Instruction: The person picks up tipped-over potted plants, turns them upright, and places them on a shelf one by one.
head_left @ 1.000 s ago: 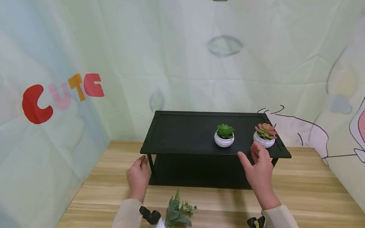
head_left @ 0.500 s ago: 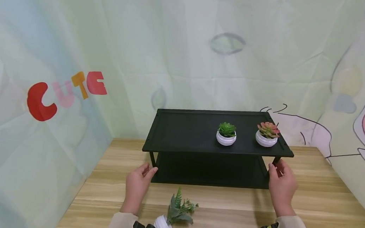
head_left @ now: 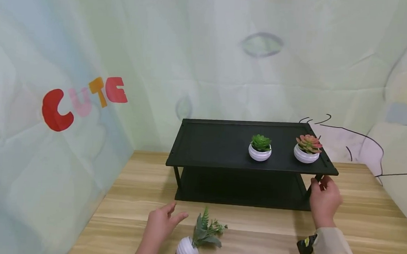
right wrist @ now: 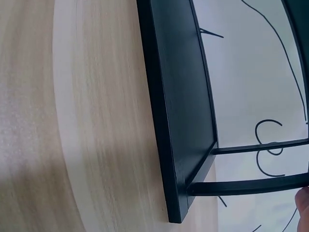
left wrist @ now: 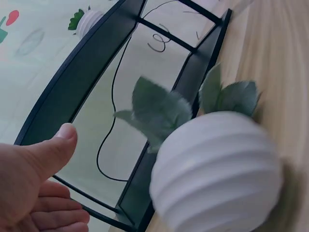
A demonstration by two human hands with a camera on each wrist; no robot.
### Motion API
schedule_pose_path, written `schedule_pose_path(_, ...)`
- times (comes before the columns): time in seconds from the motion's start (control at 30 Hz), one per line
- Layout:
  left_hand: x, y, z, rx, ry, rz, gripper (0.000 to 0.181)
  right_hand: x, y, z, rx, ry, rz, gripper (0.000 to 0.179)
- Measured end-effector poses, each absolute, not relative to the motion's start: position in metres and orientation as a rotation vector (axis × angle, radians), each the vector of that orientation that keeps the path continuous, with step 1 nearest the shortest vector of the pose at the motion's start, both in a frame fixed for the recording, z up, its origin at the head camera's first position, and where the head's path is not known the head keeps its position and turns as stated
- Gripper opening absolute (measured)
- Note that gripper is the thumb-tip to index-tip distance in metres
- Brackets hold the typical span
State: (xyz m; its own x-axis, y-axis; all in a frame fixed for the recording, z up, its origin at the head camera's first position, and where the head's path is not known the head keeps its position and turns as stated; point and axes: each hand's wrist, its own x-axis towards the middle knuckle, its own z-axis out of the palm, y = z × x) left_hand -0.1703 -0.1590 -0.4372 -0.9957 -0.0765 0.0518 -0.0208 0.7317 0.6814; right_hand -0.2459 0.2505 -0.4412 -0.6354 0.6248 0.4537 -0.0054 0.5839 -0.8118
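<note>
A black two-tier shelf (head_left: 213, 145) stands on the wooden table. My right hand (head_left: 325, 202) pinches its front right leg (head_left: 309, 190) just under the top board; in the right wrist view only a fingertip (right wrist: 303, 200) shows by that leg. My left hand (head_left: 159, 226) hovers in front of the shelf, thumb and fingers apart, holding nothing. Close to its right lies a white ribbed pot with leafy artificial greenery (head_left: 187, 252), tipped over, leaves pointing toward the shelf. The left wrist view shows this pot (left wrist: 217, 174) large beside the spread thumb (left wrist: 58, 142).
On the top board stand a green succulent in a white pot (head_left: 260, 151) and, at the right end, a reddish succulent in a white pot (head_left: 307, 150). A printed cloth backdrop (head_left: 215, 65) hangs behind and beside the table (head_left: 252, 240).
My left hand has left the shelf's left leg and come down toward the tipped plant. My right hand has gone from the reddish succulent to the right leg. The head view has turned slightly.
</note>
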Motion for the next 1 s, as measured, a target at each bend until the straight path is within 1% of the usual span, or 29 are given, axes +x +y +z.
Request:
schedule_pose_path(0.13, -0.162, -0.154, -0.439, 0.066, -2.911, -1.153, 0.069, -0.248, 0.253, -0.439, -0.498, -2.084, 1.064, 0.029)
schedule_pose_path(0.43, -0.147, -0.144, -0.447, -0.051, -2.999, -1.129, 0.07, -0.253, 0.258, -0.439, -0.459, -2.112, 0.979, 0.018)
schedule_pose_path(0.77, -0.138, -0.137, -0.454, -0.053, -3.098, -1.159, 0.073, -0.255, 0.259, -0.439, -0.472, -2.136, 0.987, 0.022)
schedule_pose_path(1.0, -0.134, -0.135, -0.455, -0.037, -3.109, -1.178, 0.079, -0.255, 0.258, -0.437, -0.475, -2.143, 0.982, 0.022)
